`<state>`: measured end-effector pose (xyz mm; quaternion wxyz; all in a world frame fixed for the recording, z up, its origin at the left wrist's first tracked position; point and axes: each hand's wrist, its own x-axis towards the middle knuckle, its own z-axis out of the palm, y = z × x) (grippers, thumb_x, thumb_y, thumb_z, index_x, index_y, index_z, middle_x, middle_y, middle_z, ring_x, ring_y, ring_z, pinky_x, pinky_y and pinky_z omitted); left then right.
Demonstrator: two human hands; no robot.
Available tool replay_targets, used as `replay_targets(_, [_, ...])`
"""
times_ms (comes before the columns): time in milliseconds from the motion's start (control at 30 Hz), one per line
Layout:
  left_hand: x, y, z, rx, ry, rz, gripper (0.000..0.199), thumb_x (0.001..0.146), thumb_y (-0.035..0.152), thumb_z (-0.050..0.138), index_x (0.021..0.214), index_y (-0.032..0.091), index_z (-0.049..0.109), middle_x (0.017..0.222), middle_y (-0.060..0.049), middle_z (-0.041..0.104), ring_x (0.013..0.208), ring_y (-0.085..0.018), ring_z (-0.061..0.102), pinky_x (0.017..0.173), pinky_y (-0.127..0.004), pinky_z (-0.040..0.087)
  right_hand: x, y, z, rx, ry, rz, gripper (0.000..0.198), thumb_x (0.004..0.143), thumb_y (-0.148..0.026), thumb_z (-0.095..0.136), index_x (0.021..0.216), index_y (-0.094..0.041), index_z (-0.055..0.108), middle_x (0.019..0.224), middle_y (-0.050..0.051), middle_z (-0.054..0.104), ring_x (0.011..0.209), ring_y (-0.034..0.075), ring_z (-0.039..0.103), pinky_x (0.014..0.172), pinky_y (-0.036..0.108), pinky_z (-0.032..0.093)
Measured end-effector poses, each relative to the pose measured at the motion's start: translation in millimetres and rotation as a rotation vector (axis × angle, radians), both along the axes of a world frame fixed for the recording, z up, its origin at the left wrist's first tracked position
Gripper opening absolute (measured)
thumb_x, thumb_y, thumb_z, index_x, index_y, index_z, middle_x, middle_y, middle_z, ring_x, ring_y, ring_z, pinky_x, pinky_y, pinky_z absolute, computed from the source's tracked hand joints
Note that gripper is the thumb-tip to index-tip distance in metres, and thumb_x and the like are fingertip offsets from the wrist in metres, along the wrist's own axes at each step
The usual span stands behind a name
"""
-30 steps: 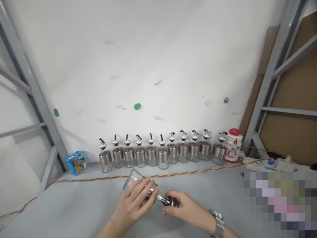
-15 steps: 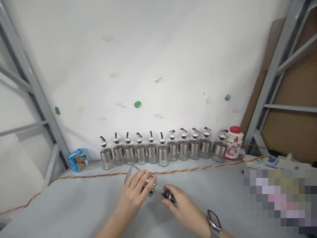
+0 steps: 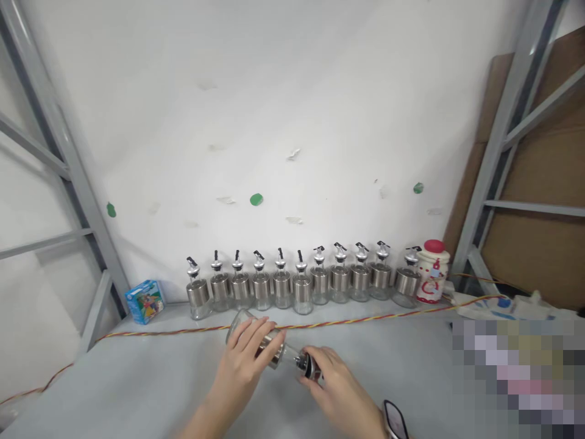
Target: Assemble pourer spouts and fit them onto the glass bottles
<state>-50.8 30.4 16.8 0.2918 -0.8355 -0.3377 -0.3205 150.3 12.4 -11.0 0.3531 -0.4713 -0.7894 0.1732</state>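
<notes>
My left hand (image 3: pixel 247 353) is wrapped over a glass oil bottle (image 3: pixel 236 323) with a steel band, tilted on its side above the grey table. The bottle's neck (image 3: pixel 290 353) points right and down. My right hand (image 3: pixel 331 381) grips a pour spout (image 3: pixel 312 366) with a silver collar. Its black ribbed stopper end appears inside the neck's mouth; how deep it sits is hard to see. Beyond my hands, several like bottles stand upright in a row with spouts on, such as a steel-banded bottle (image 3: pixel 302 286) near the middle.
A twisted red and yellow cord (image 3: pixel 356 321) crosses the table (image 3: pixel 137 384) before the row. A blue box (image 3: pixel 145 302) stands left, a white jar with a red lid (image 3: pixel 432 271) right. Plastic packaging (image 3: pixel 525 305) lies at far right. Grey metal posts (image 3: pixel 498 134) flank the white wall.
The spout in my right hand has come closer to the bottle, its black end passing from the neck's mouth into the neck. My left hand keeps its hold. The view has shifted slightly.
</notes>
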Motion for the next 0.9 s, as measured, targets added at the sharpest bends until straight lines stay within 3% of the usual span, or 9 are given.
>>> replay_targets(133, [-4,-2,2.5,0.13,0.086,-0.034,0.035,0.084,0.01,0.041,0.114,0.023,0.053,0.109,-0.005,0.062,0.111,-0.018,0.048,0.097,-0.037,0.027,-2,2,6,-0.349,0.239,0.027,0.019,0.068,-0.023,0.06,0.085,-0.015,0.059,0.075,0.003,0.062,0.07,0.017,0.055,0.066,0.027,0.043])
replay_targets(267, [-7,-3,3.1,0.21,0.11,-0.046,0.033,0.083,0.013,0.045,0.113,0.025,0.054,0.109,-0.003,0.063,0.111,-0.018,0.048,0.098,-0.037,0.026,2,9,13,-0.755,0.514,0.256,0.022,0.063,-0.033,0.064,0.065,-0.012,0.057,0.057,0.0,0.058,0.051,0.011,0.052,0.053,0.023,0.04])
replay_targets(400, [-8,-3,2.4,0.234,0.096,-0.034,0.034,0.081,0.014,0.05,0.113,0.027,0.054,0.109,-0.003,0.063,0.111,-0.018,0.049,0.098,-0.036,0.027,6,10,14,-0.854,0.576,0.375,0.028,0.069,-0.037,0.06,0.071,-0.01,0.059,0.06,0.003,0.06,0.05,0.01,0.053,0.053,0.023,0.04])
replay_targets(467, [-7,-3,1.7,0.252,0.082,-0.032,0.035,0.081,0.015,0.051,0.113,0.028,0.054,0.109,-0.002,0.063,0.11,-0.017,0.049,0.098,-0.036,0.027,6,8,12,-0.718,0.45,0.315,0.025,0.071,-0.035,0.058,0.074,-0.01,0.059,0.063,0.003,0.061,0.055,0.013,0.055,0.056,0.024,0.042])
replay_targets(600, [-8,-2,1.2,0.217,0.061,-0.01,0.036,0.082,0.013,0.047,0.115,0.027,0.052,0.108,-0.003,0.063,0.108,-0.017,0.05,0.097,-0.035,0.027,8,4,3,-0.063,0.082,0.098,0.025,0.075,-0.02,0.052,0.099,-0.015,0.057,0.084,0.008,0.061,0.08,0.021,0.055,0.075,0.034,0.043])
replay_targets(667, [-15,3,1.8,0.163,-0.009,0.043,0.039,0.082,0.009,0.043,0.115,0.028,0.052,0.108,-0.004,0.062,0.108,-0.017,0.05,0.097,-0.035,0.028,12,5,-1,0.165,-0.048,0.09,0.027,0.076,-0.014,0.047,0.102,-0.016,0.055,0.087,0.009,0.059,0.084,0.023,0.053,0.078,0.038,0.042])
replay_targets(767, [-41,18,4.3,0.118,-0.312,0.198,0.042,0.078,0.007,0.046,0.114,0.03,0.053,0.107,-0.004,0.061,0.106,-0.019,0.051,0.096,-0.038,0.029,21,11,-5,0.279,-0.075,0.071,0.026,0.079,-0.014,0.046,0.104,-0.017,0.053,0.083,0.008,0.059,0.082,0.022,0.054,0.077,0.038,0.045])
replay_targets(900, [-97,42,7.8,-0.035,-1.037,0.393,0.053,0.07,0.03,0.058,0.12,0.021,0.044,0.109,-0.008,0.055,0.099,-0.024,0.052,0.087,-0.039,0.04,27,21,-7,0.248,-0.019,0.013,0.03,0.08,-0.026,0.051,0.109,-0.019,0.05,0.083,0.007,0.061,0.081,0.021,0.056,0.077,0.036,0.047])
